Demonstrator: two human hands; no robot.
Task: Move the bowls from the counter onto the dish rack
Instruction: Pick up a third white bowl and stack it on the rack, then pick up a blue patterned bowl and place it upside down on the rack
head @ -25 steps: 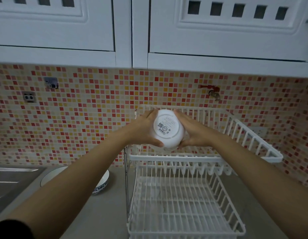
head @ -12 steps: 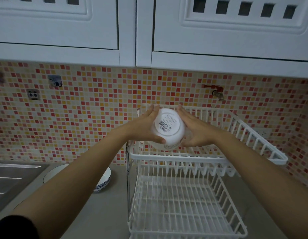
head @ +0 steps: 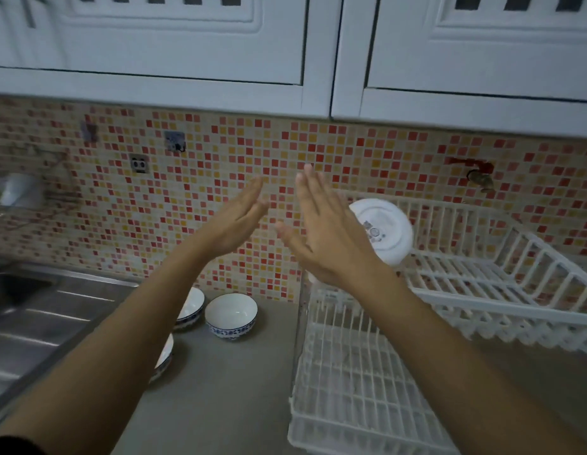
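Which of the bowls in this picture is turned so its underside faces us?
The white bowl on the upper shelf of the dish rack; its labelled base shows. The three bowls on the counter, such as the blue-patterned bowl, sit upright.

A home kitchen: white wall cabinets, red and yellow mosaic backsplash, steel sink, white dish rack.

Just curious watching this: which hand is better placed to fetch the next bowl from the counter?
Probably the left hand: open and empty, on the side where the bowl sits. The right hand is beside the rack.
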